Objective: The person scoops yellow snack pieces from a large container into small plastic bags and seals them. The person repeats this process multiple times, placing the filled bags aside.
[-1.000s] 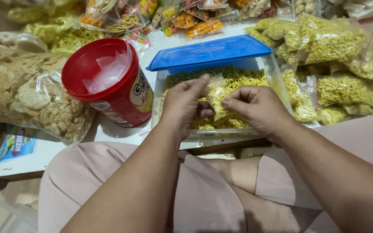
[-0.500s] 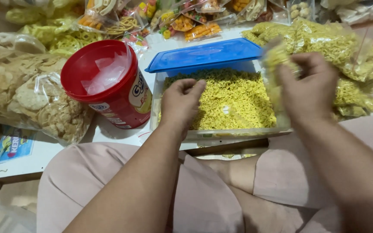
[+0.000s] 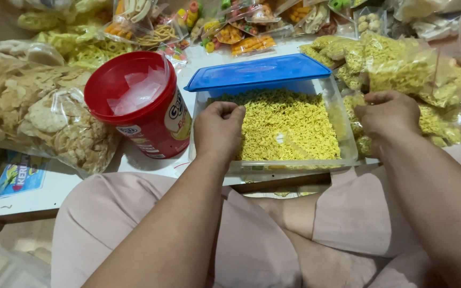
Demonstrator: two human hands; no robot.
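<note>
I'm resting my left hand (image 3: 219, 128) on the near-left rim of the clear tub (image 3: 342, 114), fingers curling in narrow, pinching nothing I can see, tips just touching the yellow noodle bits (image 3: 289, 125). My right hand (image 3: 388, 114) is sitting to the right of the tub, fingers closing on a small filled packet (image 3: 359, 118) at the edge of the pile of packets (image 3: 417, 74); can't tell how firm the grip is, knuckles are hiding it. To do it well, I reckon: keeping the packet upright, setting it flat w/ the rest so nothing's sliding. Tub's about full of noodle bits; its blue lid (image 3: 257, 70) is lying across the far end. Left of my left hand, a red tub (image 3: 140, 104) w/ empty clear baggies inside. Further left, a big bag of pale crackers (image 3: 33, 117). Beyond, mixed snack bags (image 3: 230, 26).
</note>
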